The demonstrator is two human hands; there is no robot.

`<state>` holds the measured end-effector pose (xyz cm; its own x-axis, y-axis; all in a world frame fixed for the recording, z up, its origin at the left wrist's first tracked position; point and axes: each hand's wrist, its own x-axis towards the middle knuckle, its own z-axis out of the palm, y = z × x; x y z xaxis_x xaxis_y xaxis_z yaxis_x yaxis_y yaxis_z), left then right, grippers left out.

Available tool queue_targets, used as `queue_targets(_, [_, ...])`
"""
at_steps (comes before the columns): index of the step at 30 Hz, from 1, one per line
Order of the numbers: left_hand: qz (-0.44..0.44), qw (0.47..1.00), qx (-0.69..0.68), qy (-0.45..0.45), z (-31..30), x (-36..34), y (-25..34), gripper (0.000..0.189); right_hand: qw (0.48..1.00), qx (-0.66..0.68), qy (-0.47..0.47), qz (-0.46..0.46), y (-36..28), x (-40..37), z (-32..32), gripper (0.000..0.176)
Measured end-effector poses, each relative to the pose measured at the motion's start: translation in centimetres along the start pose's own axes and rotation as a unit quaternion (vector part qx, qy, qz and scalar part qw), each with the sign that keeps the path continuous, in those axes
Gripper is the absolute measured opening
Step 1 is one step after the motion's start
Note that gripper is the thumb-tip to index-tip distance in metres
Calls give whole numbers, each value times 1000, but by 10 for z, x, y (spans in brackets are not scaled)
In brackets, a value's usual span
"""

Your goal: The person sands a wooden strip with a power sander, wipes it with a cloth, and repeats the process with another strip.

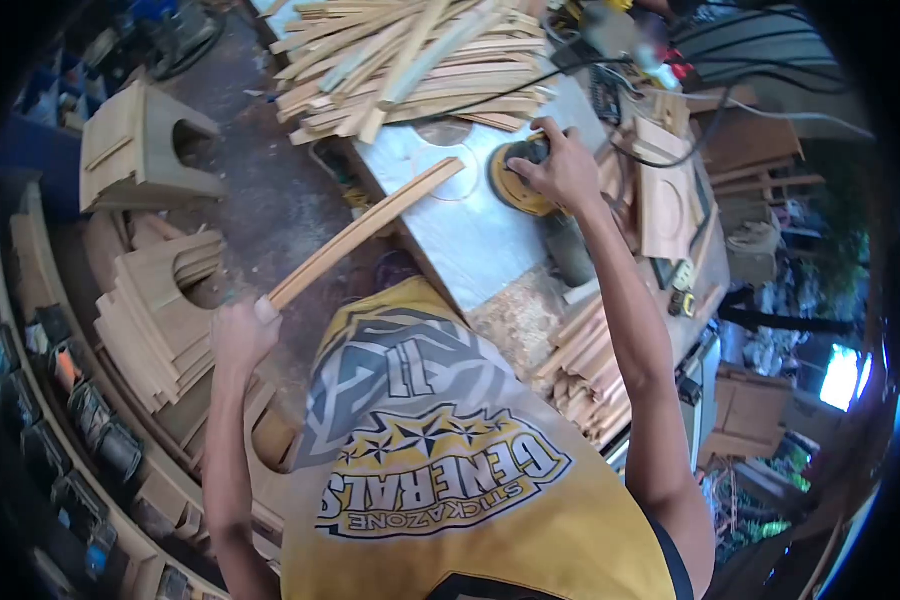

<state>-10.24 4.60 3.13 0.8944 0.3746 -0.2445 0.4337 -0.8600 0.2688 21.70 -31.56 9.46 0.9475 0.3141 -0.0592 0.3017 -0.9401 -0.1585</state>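
Note:
My left hand (243, 338) is closed around the near end of a long wooden strip (370, 226) with a grooved face. The strip slants up to the right, and its far end is over the pale worktop (445, 235). My right hand (562, 168) grips a yellow and black power sander (515, 195) from above, thumb and fingers around its top. The sander is on the worktop, a little to the right of the strip's far end; the two are apart. My palm hides part of the sander's body.
A heap of thin wooden strips (410, 65) covers the worktop's far end. More strips (590, 375) are stacked near my right forearm. Cut wooden panels (165, 310) and a wooden piece with an arched opening (140, 150) stand at left. Black cables (710, 130) trail at the upper right.

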Motion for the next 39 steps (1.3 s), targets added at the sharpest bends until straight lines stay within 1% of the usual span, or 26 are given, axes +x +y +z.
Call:
queue_targets(1, [15,998,-44,38,-7,-7,-9,24,999,-5,30,-31,0,4,7,66])
queue_targets(2, [3,998,-42,47,-18,-12,-10,24,998,0,33,-46,-5,8,13,66])
queue_targets(4, [-30,975,-220,28,-46,-24,-1,20,996,30,67,-55,-8,8,14,69])
queue_targets(5, [-36,972,-228,38,-51,-26,-3,20,997,17,56,-43,-15,7,10,72])
queue_targets(6, [-27,971,-238,17,-55,-27,-9,18,997,15,60,-49,-14,9,13,74])
queue_targets(7, [-18,968,-249,-6,-58,-30,-10,19,995,22,68,-64,-12,10,17,71])
queue_targets(10, [1,957,-290,19,-85,-33,9,14,993,15,78,-86,-13,9,20,69])
queue_targets(12, [7,953,-301,36,-91,-31,12,18,993,6,81,-90,-16,9,19,70])
queue_targets(14, [2,960,-279,6,-96,-30,14,17,994,13,77,-72,-17,7,20,70])
queue_targets(18, [26,952,-305,18,-94,-28,21,17,993,12,82,-90,-10,8,25,70])
queue_targets(20, [22,965,-261,13,-96,-30,22,20,994,11,68,-86,-4,6,24,70])
queue_targets(22, [30,952,-306,-9,-79,-31,10,21,995,10,57,-78,-2,4,28,70])
queue_targets(23, [3,957,-289,-36,-76,-32,12,23,995,14,69,-64,9,3,42,69])
queue_targets(24, [-21,963,-264,-48,-77,-29,16,24,993,50,71,-77,2,-1,33,68])
queue_targets(25, [-29,956,-281,-78,-81,-25,21,27,995,45,68,-59,-8,-3,23,65])
queue_targets(26, [-14,961,-255,-108,-84,-17,31,41,997,22,67,-32,-14,-7,19,65])
queue_targets(27, [66,985,-111,-112,-57,-7,22,55,997,26,64,-19,-19,-8,14,65])
queue_targets(28, [79,977,-162,-116,-42,-2,25,63,998,28,51,-5,-20,-11,12,65])
queue_targets(30, [103,978,-99,-153,-30,9,46,67,998,20,51,-21,-16,-14,11,68])
queue_targets(31, [108,975,-112,-160,-26,11,53,65,997,31,62,-18,-11,-18,12,68])
queue_targets(32, [114,971,-128,-169,-22,12,58,63,998,29,45,-33,-7,-20,12,68])
queue_targets(34, [30,936,-266,-230,-13,15,59,59,998,29,39,-47,-8,-19,9,69])
queue_targets(35, [26,939,-264,-220,10,17,51,53,999,32,30,-28,-8,-21,4,71])
queue_targets(36, [27,938,-263,-224,10,25,51,53,999,35,14,-8,-6,-25,2,72])
queue_targets(38, [40,927,-237,-288,13,21,44,48,999,31,-9,24,1,-20,4,72])
queue_targets(39, [67,935,-208,-278,28,23,36,46,998,43,25,38,7,-15,12,70])
